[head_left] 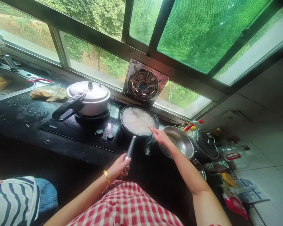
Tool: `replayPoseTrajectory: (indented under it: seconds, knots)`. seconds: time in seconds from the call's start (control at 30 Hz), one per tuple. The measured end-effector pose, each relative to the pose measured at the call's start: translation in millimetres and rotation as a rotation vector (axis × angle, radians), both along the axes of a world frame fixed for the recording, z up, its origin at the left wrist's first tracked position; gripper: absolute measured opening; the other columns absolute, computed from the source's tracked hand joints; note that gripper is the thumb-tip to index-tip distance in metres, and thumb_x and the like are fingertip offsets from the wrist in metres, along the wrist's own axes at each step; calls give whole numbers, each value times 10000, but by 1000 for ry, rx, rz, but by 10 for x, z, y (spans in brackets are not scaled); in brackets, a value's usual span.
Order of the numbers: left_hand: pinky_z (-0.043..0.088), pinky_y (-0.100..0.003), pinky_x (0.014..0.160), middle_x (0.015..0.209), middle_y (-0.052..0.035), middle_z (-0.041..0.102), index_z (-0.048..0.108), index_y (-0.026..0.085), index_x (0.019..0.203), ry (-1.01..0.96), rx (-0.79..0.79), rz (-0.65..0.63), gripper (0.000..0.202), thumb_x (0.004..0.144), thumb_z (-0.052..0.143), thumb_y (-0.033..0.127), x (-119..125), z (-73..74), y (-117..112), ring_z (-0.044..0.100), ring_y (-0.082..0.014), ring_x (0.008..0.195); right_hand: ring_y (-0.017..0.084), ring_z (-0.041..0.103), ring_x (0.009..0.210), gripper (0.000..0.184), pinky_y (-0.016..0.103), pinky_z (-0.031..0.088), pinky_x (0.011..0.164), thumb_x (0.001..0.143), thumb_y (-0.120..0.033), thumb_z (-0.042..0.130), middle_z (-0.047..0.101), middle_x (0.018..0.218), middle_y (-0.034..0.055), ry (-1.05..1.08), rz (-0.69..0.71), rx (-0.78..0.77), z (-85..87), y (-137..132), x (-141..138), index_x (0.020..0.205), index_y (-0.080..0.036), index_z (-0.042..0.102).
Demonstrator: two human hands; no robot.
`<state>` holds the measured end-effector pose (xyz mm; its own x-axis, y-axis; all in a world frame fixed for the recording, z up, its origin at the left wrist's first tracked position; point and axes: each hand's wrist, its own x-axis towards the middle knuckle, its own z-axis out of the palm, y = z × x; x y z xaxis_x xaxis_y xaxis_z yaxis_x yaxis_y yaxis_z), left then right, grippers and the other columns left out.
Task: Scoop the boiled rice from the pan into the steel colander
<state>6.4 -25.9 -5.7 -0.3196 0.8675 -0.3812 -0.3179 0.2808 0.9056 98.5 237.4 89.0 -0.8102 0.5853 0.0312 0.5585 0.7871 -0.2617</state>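
On the black stove [85,131], at its right side, sits the pan [121,125] with white content. My left hand [119,166] is clenched around its handle [131,147]; my right hand [160,136] pinches thin chopsticks [143,122] reaching into it.

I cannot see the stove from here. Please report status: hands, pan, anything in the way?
Left hand shut on pan handle. Right hand holds chopsticks over white food in pan. Strainer close by right wrist.
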Motion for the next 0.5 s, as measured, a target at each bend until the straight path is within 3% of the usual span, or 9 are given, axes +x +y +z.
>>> replayPoseTrajectory:
  seconds: [0.5]
  knots:
    - [273,-129,314,661,32,477,278,202,1308,-4,-35,-10,511,874,416,434,4,59,-8,514,-88,435,185,595,815,443,243,328,637,854,-226,405,666,924,56,-331,143,192,402,-509,503,1289,-251,486]
